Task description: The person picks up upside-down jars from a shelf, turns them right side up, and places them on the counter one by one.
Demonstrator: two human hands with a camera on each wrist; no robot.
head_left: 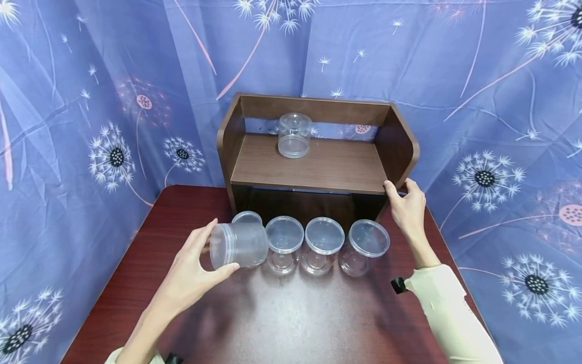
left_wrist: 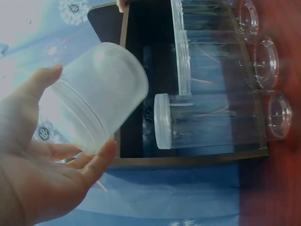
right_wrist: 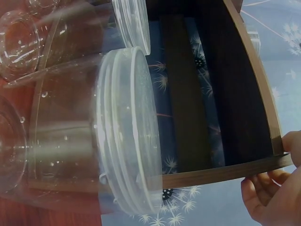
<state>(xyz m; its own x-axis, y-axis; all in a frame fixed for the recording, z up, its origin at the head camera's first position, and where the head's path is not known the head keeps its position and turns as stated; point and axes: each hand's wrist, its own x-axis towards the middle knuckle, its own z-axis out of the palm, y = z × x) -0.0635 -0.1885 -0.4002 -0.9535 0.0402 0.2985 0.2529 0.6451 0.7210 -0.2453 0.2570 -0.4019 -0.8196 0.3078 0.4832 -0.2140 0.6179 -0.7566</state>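
Observation:
My left hand (head_left: 193, 268) holds a short, cloudy clear plastic jar (head_left: 247, 243) tipped on its side, its lidded end toward the palm. The thumb and fingers span that ringed end in the left wrist view. Behind it, a lidded jar (head_left: 247, 217) is partly hidden. Three taller clear jars with lids stand to its right: one jar (head_left: 284, 235), a middle jar (head_left: 324, 236) and a right-hand jar (head_left: 369, 238). My right hand (head_left: 409, 210) grips the right side panel of a brown wooden shelf (head_left: 309, 169), thumb at the front edge of its upper board.
On the upper board stands another short clear jar (head_left: 294, 135), left of centre. The shelf's dark lower bay lies behind the row of jars. A glossy reddish-brown table (head_left: 291, 323) carries everything, with blue dandelion-print curtains (head_left: 113, 101) on its back and sides.

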